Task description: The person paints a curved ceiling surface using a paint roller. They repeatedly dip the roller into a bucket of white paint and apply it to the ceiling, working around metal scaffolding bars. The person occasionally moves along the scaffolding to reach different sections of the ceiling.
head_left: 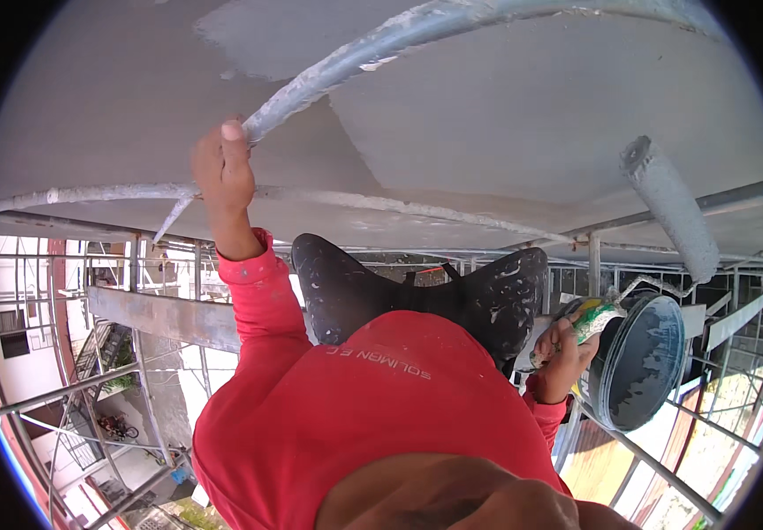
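Past the bucket (608, 389): roller (675, 212) | right hand (567, 351) beside bucket, closed round roller's handle (595, 323), seemingly for control | left hand (227, 177), left of bucket, wrapped round pole (381, 42), likely for balance

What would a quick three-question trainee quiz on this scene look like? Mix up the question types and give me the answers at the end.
1. Multiple choice: what is the left hand gripping?
A) a brush
B) a pale spattered pipe
C) a bottle
2. True or false: the roller sleeve is outside the bucket.
3. Short answer: which hand grips the roller's green-and-white handle?

Key: 1, B; 2, true; 3, the right hand.
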{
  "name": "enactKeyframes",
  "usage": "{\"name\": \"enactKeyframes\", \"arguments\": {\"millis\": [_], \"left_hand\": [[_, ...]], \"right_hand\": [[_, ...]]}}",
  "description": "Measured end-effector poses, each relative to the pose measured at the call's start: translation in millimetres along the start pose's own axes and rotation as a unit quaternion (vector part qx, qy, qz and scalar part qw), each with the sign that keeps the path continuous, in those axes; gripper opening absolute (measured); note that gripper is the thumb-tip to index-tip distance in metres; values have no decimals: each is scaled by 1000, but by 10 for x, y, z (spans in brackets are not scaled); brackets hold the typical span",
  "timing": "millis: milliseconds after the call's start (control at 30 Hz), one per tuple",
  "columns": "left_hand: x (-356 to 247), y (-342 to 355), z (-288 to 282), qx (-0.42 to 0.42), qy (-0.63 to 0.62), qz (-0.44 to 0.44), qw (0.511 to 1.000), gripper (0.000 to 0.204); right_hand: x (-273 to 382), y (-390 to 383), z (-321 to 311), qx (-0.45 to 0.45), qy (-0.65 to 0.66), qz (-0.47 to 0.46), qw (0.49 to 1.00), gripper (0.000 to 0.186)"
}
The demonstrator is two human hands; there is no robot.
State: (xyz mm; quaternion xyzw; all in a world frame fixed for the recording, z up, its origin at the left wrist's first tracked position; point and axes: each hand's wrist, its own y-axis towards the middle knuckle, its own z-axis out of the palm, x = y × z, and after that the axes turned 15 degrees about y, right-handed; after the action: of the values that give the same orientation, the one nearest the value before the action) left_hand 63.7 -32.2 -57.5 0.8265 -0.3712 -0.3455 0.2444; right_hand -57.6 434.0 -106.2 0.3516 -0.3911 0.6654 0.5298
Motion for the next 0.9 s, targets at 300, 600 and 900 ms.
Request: {"name": "enactKeyframes", "arguments": {"millis": [300, 600, 900], "left_hand": [[286, -33, 61, -32, 53, 35, 997, 99], [137, 0, 145, -69, 84, 40, 993, 96], [273, -44, 122, -64, 71, 15, 995, 94]], "right_hand": [[1363, -648, -351, -257, -25, -90, 962, 10], [1686, -357, -1253, -281, 257, 164, 910, 12], [1475, 659, -2330, -262, 290, 268, 881, 20]]}}
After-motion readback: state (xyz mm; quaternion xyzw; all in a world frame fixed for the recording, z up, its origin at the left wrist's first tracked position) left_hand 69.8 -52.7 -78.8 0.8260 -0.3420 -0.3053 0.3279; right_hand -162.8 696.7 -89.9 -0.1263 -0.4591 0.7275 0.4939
